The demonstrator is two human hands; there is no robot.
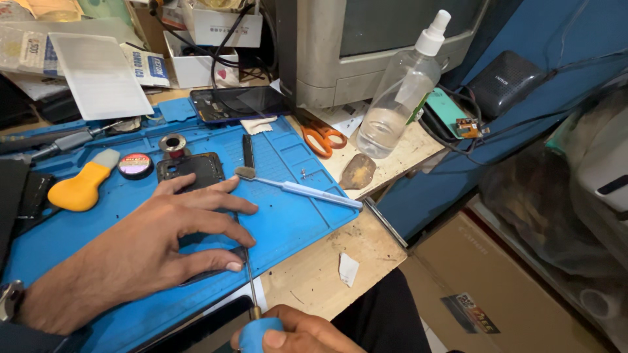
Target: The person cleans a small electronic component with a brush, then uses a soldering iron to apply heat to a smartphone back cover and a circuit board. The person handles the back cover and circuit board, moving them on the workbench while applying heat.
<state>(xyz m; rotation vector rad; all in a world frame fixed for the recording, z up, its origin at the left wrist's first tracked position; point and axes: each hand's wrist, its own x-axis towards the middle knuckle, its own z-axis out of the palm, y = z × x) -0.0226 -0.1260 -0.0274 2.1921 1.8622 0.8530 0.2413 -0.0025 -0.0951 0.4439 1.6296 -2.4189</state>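
My left hand (pixel 157 242) presses down on a black phone body (pixel 196 171) lying on a blue repair mat (pixel 294 216), fingers spread over its lower part. At the bottom edge, my right hand (pixel 294 333) grips the blue handle of a thin screwdriver (pixel 251 281). The screwdriver's metal shaft runs up to the phone's lower right corner, next to my left thumb. A white toothbrush (pixel 301 189) lies on the mat just right of the phone.
A spray bottle (pixel 399 91), orange-handled scissors (pixel 320 137), a second phone (pixel 239 103) and an old grey monitor (pixel 366 46) stand at the back. A yellow-handled tool (pixel 82 189), a round tin (pixel 135 165) and boxes sit left. A cardboard box (pixel 497 294) lies below right.
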